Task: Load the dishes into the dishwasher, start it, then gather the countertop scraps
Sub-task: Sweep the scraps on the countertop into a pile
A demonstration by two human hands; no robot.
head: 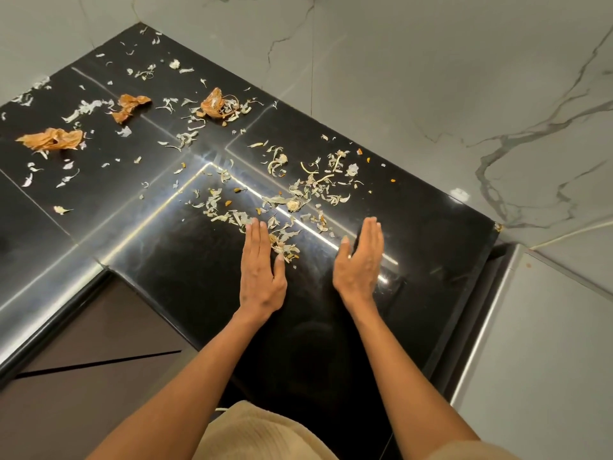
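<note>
Pale dry peel scraps (298, 190) lie strewn over the glossy black countertop (185, 260). Three larger orange-brown onion skins lie further back: one at the left (51, 139), one in the middle (131, 106), one near the wall (214, 104). My left hand (262, 267) lies flat on the counter, fingers straight, its fingertips and right edge touching a small heap of scraps (283, 244). My right hand (360, 263) stands on its edge to the right of that heap, fingers straight, palm facing left, holding nothing.
Grey marble-look walls (431, 94) bound the counter at the back and right. The counter is L-shaped with a rounded front edge (49, 330); brown cabinet fronts (99, 333) show below it. A metal strip (491, 320) runs along the right end.
</note>
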